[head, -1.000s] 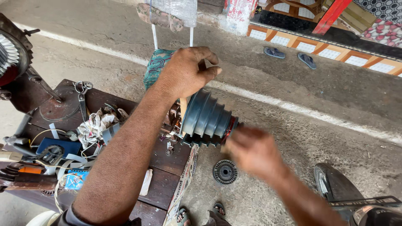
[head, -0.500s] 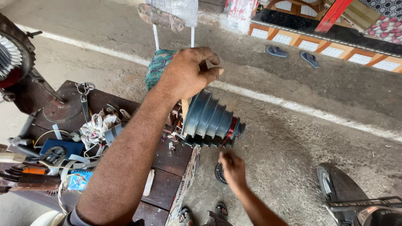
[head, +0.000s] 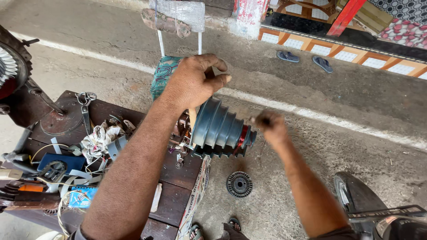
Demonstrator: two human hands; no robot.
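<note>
Left hand [head: 193, 82] tops the stepped pulley [head: 220, 129] at the workbench [head: 178, 171] edge — open floor rightward.

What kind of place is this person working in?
Most likely an open-air roadside repair stall. A worn wooden workbench cluttered with wires and tools stands on bare concrete with a painted line, the left hand rests on a stepped blue-grey pulley, and a scooter wheel is parked alongside.

The left hand [head: 193, 82] reaches toward one o'clock, fingers curled and thumb out, forearm long across the view. The right hand [head: 269, 124] (blurred) is a closed fist toward eleven o'clock.
</note>
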